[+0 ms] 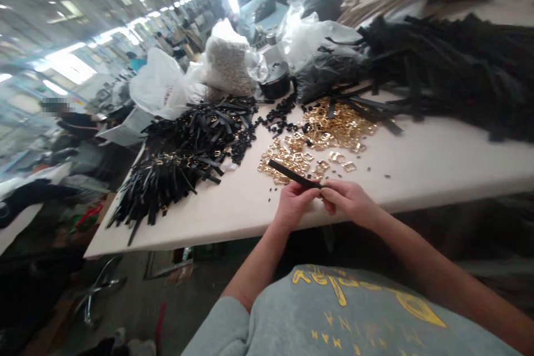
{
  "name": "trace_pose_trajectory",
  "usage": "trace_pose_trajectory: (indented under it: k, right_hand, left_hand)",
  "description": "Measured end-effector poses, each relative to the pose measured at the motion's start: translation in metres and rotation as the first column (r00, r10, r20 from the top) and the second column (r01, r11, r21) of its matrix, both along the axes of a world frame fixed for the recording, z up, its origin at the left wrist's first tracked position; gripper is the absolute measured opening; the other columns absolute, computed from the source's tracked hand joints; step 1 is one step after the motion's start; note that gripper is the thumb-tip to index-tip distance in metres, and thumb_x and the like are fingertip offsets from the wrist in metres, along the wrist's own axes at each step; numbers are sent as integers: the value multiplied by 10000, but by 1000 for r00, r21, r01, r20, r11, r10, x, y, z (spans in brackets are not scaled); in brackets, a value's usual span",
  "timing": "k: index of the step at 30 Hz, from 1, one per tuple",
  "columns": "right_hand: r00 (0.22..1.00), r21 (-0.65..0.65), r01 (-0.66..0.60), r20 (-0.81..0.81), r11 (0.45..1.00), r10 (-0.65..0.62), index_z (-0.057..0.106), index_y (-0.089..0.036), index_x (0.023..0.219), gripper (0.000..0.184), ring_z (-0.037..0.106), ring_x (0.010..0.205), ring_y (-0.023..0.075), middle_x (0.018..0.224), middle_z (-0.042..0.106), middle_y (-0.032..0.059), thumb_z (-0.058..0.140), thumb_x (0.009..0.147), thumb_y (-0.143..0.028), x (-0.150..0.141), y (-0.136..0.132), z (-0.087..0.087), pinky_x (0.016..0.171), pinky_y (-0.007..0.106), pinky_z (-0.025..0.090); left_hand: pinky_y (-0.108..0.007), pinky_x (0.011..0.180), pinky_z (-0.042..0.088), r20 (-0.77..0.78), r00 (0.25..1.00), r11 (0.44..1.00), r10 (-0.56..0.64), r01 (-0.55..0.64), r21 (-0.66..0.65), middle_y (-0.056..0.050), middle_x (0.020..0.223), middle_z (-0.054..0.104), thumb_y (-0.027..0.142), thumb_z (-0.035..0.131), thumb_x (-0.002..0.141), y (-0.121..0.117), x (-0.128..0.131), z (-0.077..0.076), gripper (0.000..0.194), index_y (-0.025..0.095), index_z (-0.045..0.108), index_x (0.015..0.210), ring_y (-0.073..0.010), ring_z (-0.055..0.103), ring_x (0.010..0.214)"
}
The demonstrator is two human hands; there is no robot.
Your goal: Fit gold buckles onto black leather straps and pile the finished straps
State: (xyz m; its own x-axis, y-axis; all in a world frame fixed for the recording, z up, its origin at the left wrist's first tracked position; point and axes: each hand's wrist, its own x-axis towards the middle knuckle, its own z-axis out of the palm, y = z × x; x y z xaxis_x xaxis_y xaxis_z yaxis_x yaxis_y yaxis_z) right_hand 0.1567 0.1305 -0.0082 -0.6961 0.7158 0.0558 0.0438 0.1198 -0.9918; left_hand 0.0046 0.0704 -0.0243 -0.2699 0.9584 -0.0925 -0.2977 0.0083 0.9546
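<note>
Near the table's front edge, my left hand [295, 203] and my right hand [348, 199] meet fingertip to fingertip. Both pinch one end of a short black strap [290, 172], whose free end points away to the upper left. What lies between the fingertips at that end is too small to make out. Just beyond my hands is a pile of gold metal buckles [337, 125], with several loose ones nearer to me. Small black pieces [283, 111] lie behind and to the left of the buckles.
On the left of the white table [233, 208] is a heap of black straps [167, 178], some with gold buckles. Long black strips [450, 67] pile up at the right. White plastic bags [229, 58] and a black roll [275, 80] stand behind. Another person [77, 125] is at far left.
</note>
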Motion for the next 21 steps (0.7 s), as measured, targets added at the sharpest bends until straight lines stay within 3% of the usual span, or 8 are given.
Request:
trace_pose_trajectory:
  k: [5,9,16,18,21]
  right_hand:
    - [985,138,117,113,983,-133,627,-227,722,381,553,490,163,526,593,1,498,887,-546,-6,-3,-2,538,290,473]
    - [967,198,193,128,961,-221,631,-256,694,347,563,473,187,509,590,4,520,853,-543,-7,-5,-5,500,304,485]
    - [947,241,245,147,939,-285,651,-321,656,259,586,473,228,515,606,11,580,792,-530,-9,-6,-9,507,357,505]
    - [937,247,272,151,930,-315,663,-378,670,216,630,527,261,559,638,26,589,778,-550,-7,-5,-11,573,403,533]
    - [910,336,339,121,879,-397,667,-526,832,104,705,764,337,772,728,71,600,762,-564,5,7,-23,694,486,539]
  left_hand:
    - [-288,717,481,12,998,996,69,-68,-61,-45,755,712,484,779,693,3,4,11,385,156,788,894,-131,584,656]
    - [-285,659,430,28,996,991,87,-84,-107,-34,661,644,518,804,630,5,5,17,432,135,786,829,-128,511,618]
    - [-299,695,449,67,997,995,29,-22,-100,-35,694,654,540,831,566,8,5,8,471,141,784,812,-137,532,647]
    - [-303,693,463,93,995,995,45,-36,-95,-45,713,673,541,834,566,8,6,4,470,150,788,821,-142,550,644]
    - [-291,648,474,179,975,989,132,-117,-92,-71,739,698,538,842,572,9,-1,1,476,132,789,816,-135,566,604]
